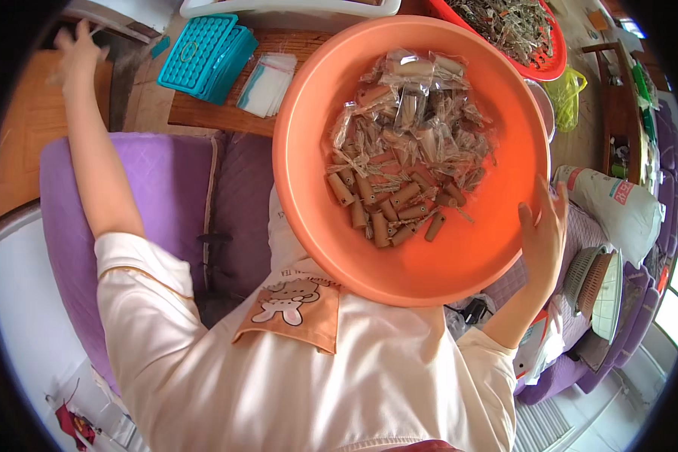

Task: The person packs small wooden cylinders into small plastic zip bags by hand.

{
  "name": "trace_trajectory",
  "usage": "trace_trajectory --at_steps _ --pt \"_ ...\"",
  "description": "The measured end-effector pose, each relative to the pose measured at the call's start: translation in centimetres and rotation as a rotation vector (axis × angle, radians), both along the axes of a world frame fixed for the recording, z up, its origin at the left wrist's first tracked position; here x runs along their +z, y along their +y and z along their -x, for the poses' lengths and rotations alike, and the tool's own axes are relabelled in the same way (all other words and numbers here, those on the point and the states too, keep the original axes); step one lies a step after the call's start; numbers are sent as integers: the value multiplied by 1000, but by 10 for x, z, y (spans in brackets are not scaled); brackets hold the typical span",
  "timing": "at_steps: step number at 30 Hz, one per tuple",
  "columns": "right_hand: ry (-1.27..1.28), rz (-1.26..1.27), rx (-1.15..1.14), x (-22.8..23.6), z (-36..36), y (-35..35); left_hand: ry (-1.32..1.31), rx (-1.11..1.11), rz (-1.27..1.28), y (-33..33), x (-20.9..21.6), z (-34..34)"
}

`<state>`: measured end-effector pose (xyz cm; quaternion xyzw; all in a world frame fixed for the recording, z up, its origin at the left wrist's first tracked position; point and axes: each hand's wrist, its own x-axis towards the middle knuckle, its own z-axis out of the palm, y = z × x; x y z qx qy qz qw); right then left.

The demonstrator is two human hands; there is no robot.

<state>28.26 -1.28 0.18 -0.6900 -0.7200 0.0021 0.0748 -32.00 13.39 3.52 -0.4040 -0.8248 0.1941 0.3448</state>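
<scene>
A large orange plastic basin (497, 252) leans against my front. Inside lie several small brown tubes (407, 194) with holes in their ends, and above them a heap of clear plastic packets (418, 113) with brown contents. My right hand (544, 233) rests against the basin's right rim, fingers spread, not wrapped round it. Far out at the upper left, my left hand (79, 56) is stretched out, slightly blurred, fingers apart with nothing in them. It hovers near a brown wooden surface (26, 113).
A stack of teal trays (203, 56) and white plastic bags (270, 83) lie on a wooden table (196, 113). Behind stands a red basin (559, 56) of dried pieces. Purple sofa cushions (154, 173), a white sack (614, 211) and baskets (591, 279) surround me.
</scene>
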Motion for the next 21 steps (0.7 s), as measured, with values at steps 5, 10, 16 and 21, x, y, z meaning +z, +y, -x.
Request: trace_trajectory --at_steps 5,10,16,21 --pt "217 117 421 7 52 17 -922 -519 -110 -2 3 -114" --pt "106 360 918 -40 80 31 -1051 -633 373 -49 -92 -199" --pt "-157 385 1129 -84 96 24 -766 -815 7 -72 -214 -173" --pt "-185 469 1112 -87 100 28 -723 -837 -212 -71 -205 -184"
